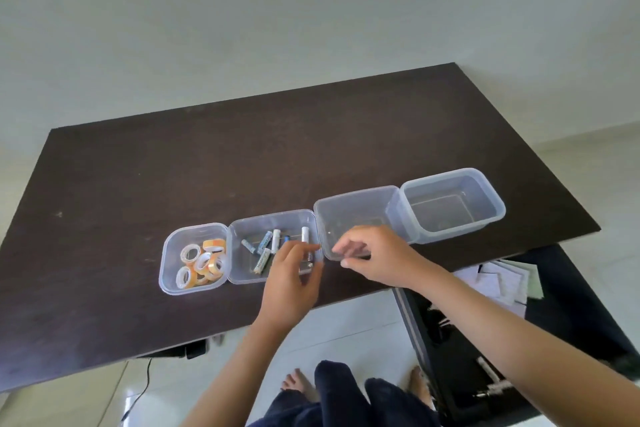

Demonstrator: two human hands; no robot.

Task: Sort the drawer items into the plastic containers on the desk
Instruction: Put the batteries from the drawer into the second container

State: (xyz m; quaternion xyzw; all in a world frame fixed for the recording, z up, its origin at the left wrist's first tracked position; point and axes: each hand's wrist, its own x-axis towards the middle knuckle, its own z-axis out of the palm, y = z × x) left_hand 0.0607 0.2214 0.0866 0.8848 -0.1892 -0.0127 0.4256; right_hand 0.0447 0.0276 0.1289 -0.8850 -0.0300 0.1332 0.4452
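Four clear plastic containers stand in a row on the dark desk [242, 156]. The leftmost container [169, 253] holds several tape rolls [202, 262]. The second container [242, 225] holds several batteries [268, 243]. The third container [353, 204] and the largest, rightmost container [453, 204] look empty. My left hand [291, 274] hovers over the near right corner of the battery container, fingers apart. My right hand [374, 256] is over the near edge of the third container, fingertips pinched together; whether it holds anything small I cannot tell.
An open black drawer [433, 329] sticks out under the desk at the right, with white paper slips [498, 281] and pens [488, 371] inside. My legs and bare feet are on the tiled floor below. A cable [145, 388] runs down at the lower left.
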